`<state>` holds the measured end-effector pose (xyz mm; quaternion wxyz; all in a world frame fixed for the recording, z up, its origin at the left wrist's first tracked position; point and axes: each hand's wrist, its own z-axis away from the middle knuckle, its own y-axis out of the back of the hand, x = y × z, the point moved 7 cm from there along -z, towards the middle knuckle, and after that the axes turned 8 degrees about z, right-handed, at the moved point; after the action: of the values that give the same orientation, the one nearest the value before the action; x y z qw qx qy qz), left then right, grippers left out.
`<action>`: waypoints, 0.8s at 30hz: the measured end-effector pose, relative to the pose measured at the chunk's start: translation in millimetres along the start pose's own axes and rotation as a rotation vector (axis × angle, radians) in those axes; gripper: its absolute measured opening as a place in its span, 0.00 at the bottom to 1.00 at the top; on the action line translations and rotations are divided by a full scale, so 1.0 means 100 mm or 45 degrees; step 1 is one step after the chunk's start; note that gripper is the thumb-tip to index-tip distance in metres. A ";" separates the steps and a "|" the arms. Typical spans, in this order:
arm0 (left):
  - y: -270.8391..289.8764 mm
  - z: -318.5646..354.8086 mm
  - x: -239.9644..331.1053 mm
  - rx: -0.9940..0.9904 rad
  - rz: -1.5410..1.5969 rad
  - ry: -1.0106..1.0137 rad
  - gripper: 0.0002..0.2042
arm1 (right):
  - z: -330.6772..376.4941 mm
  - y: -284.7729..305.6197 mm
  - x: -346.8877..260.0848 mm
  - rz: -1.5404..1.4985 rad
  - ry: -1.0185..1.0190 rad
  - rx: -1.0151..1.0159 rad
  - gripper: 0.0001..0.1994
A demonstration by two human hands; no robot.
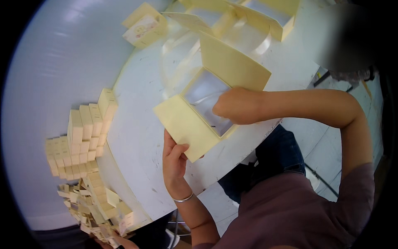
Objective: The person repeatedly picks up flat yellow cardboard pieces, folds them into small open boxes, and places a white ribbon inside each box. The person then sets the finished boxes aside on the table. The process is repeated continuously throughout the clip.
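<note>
A pale yellow gift box (207,124) lies on the white table with its two flaps folded out to opposite sides. Its inside is white or pale grey. My left hand (176,155) grips the near-left flap, thumb on top and fingers underneath. Over the inside of the box, my right hand (236,106) is closed in a fist at the right edge. A pale, shiny ribbon-like streak runs across the inside toward that fist. What its fingers hold, if anything, is hidden. A small dark mark shows near the inside's lower corner.
More open yellow boxes (286,31) with pale ribbons stand at the far side of the white table (137,124). A smaller printed box (145,31) is at the far left. Stacked yellow boxes (85,128) line the left, above a loose heap (89,207). Another person's hand (122,242) is beside the heap.
</note>
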<state>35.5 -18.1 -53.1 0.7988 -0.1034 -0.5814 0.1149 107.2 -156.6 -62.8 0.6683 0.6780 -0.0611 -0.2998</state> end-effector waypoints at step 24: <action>-0.15 -0.08 -0.29 0.395 -1.210 -0.527 0.13 | -0.22 0.02 -0.12 -0.420 0.006 0.058 0.06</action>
<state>35.4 -41.2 -77.3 0.6373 0.3149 -0.6857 -0.1568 108.2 -132.1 -58.9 0.5948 0.6945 0.0459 -0.4023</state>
